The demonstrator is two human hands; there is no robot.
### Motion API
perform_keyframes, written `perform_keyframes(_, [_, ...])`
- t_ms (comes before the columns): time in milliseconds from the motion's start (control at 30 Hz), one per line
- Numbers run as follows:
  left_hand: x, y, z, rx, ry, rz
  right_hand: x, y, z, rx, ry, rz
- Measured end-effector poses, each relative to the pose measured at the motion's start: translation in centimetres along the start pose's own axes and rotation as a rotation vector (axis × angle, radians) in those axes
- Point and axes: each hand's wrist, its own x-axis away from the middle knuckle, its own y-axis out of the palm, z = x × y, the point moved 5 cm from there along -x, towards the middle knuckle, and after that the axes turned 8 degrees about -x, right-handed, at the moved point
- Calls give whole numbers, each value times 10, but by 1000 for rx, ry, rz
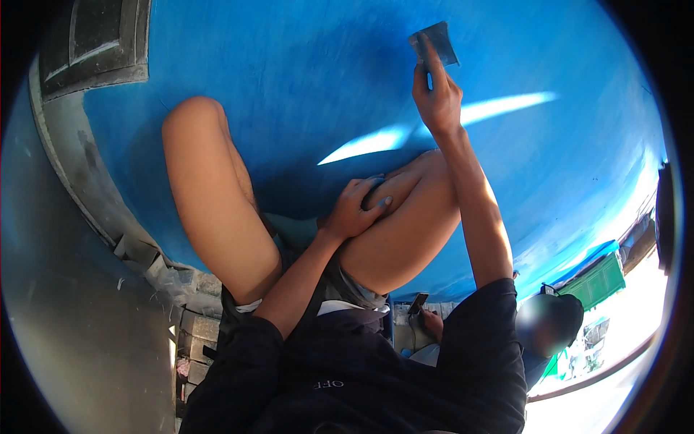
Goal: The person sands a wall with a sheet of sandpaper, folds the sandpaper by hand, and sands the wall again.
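Observation:
My right hand (438, 101) is raised to the blue wall (303, 65), pinching a dark grey square sheet (441, 45). The sheet bends slightly, and one finger lies stretched along it against the wall. Whether it is sandpaper or a thin scraper, I cannot tell. Lower down, my left hand (356, 208) rests on my bent right leg (405, 231) with curled fingers and a blue-stained thumb. A small dark shape shows between those fingers and the leg, too hidden to name.
My left knee (195, 123) is bent close to the wall. A wooden frame (108, 43) is at upper left, with stacked blocks (199, 325) below. Another person in a dark cap (567, 311) is at lower right, near a dark device (418, 302) and a green panel (596, 282).

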Motion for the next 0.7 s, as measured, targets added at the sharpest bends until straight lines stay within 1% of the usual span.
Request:
perform_keyframes(67, [0, 0, 0, 2, -7, -8, -5, -2, -6, 18, -133, 12])
perform_keyframes(200, [0, 0, 0, -4, 3, -6, -2, -1, -6, -61, -77, -18])
perform_keyframes(267, [0, 0, 0, -3, -1, -6, -3, -3, -12, -38, -145, -23])
perform_keyframes(300, [0, 0, 0, -4, 1, -3, 0, 1, -7, -38, -145, -23])
perform_keyframes(367, [0, 0, 1, -5, 4, 2, 5, -1, 7, -227, -146, 161])
perform_keyframes(400, [0, 0, 1, -3, 2, 1, 2, -6, 4, -227, -147, 161])
perform_keyframes(467, [0, 0, 1, -2, -2, 2, -1, -16, -6, 2, -200, 102])
perform_keyframes(600, [0, -1, 2, -7, 3, 1, -2, -22, -7, -1, -192, 98])
perform_keyframes(667, [0, -1, 1, -5, 4, 0, 0, -21, 0, -65, -133, 206])
perform_keyframes(700, [0, -1, 2, -7, 5, 0, -4, -18, 0, -66, -132, 206])
